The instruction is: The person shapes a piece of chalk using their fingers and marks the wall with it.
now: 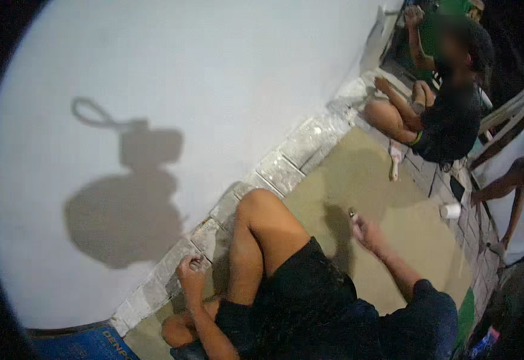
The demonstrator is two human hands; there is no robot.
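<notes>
My left hand (191, 267) is raised beside the row of pale, patchy tiles (213, 237) along the foot of the white wall (172, 72). Its fingers are curled together in a pinch, and what they hold, if anything, is too small to make out. My right hand (365, 233) is held out over the tan sheet (421, 225) on the ground, its fingers closed around a small object with a dark, shiny tip (351, 212). Whitish residue covers its fingers. Between the two hands my bent knee (259, 207) comes up close to the tiles.
Farther along the wall a person (454, 111) in dark clothes sits on the ground. A paintbrush (395, 162) lies at the sheet's far edge, with a white cup (451, 210) nearer. Another person's leg (502, 181) shows at the right. A blue panel (85, 345) lies lower left.
</notes>
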